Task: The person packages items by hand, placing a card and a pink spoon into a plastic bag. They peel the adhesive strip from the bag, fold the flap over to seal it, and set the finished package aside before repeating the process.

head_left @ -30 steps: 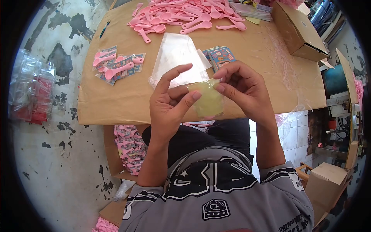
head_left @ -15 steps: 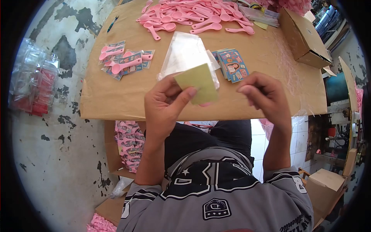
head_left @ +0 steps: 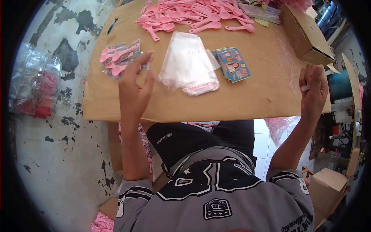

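My left hand (head_left: 135,87) is over the left part of the table, fingers apart and holding nothing, just beside packed pink spoons (head_left: 118,58) in clear bags with cards. My right hand (head_left: 313,87) is closed at the table's right edge; whatever its fingers hold, if anything, is too hidden to name. Between the hands lie clear plastic bags (head_left: 187,62), with a stack of blue printed cards (head_left: 234,66) to their right. Loose pink spoons (head_left: 205,24) are heaped at the far side.
A pen (head_left: 112,25) lies at the table's far left. On the right stands an open cardboard box (head_left: 303,36). Plastic-wrapped packs (head_left: 36,83) are left of the table. A cardboard box (head_left: 326,185) stands at lower right.
The yellow-green card is gone from my left hand, which has opened and moved left to the packed spoons. My right hand has moved right, away from the cards.
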### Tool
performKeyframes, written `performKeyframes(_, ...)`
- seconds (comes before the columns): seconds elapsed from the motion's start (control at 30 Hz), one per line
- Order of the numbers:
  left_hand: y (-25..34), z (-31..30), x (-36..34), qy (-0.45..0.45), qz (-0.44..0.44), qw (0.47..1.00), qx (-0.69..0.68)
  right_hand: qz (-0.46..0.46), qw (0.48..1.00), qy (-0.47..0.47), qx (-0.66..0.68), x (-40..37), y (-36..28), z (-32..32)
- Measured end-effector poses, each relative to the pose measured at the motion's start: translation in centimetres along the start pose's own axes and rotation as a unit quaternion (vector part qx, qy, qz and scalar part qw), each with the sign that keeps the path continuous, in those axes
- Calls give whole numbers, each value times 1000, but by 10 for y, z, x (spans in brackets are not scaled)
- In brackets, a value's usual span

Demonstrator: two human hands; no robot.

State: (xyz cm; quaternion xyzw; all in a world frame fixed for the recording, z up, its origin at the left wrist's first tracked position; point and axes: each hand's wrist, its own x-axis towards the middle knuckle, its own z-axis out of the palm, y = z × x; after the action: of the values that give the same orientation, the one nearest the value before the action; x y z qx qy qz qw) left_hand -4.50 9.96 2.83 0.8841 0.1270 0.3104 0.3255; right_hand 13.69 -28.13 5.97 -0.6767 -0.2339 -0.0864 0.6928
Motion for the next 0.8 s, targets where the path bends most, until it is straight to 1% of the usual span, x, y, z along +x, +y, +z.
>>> performKeyframes(0.07,3,16,2,-78,-14,997,-17,-14,992,-90,83,0,-12,-3)
performKeyframes(0.1,17,24,5,-84,-14,996,4,-16,973,-180,144,5,-17,-14)
performKeyframes(0.13,17,38,8,-97,7,994,47,-27,989,-141,-37,12,-12,-19)
performKeyframes(0.17,10,47,11,-104,25,989,99,-36,972,-103,-209,26,5,-13)
performKeyframes(0.2,6,52,14,-108,43,982,151,-45,925,-62,-373,34,16,-10)
performKeyframes(0.23,6,54,14,-114,38,981,150,-109,892,-6,-438,35,20,-14)
performKeyframes(0.27,6,55,14,-120,32,981,149,-171,849,47,-498,35,24,-19)
performKeyframes(0.33,0,59,14,-128,15,983,133,-207,824,107,-516,35,24,-19)
performKeyframes(0.4,-8,59,16,-147,4,983,109,-139,875,132,-444,17,17,-11)
performKeyframes(0.43,-9,59,17,-148,2,984,103,-182,888,114,-406,13,17,-3)
performKeyframes(0.5,-10,58,18,-149,-1,985,87,-68,942,73,-321,1,20,8)
performKeyframes(0.53,-8,57,19,-144,-8,987,68,-11,960,49,-277,-6,22,13)
performKeyframes(0.57,-4,55,20,-138,-16,989,50,-6,959,37,-281,-12,27,21)
performKeyframes(0.67,3,51,21,-130,-42,991,-3,55,939,-49,-336,-23,28,49)
performKeyframes(0.77,6,50,19,-127,-71,989,-35,5,918,-90,-387,-27,45,73)
performKeyframes(0.8,6,49,19,-127,-82,988,-42,34,927,-94,-362,-27,50,78)
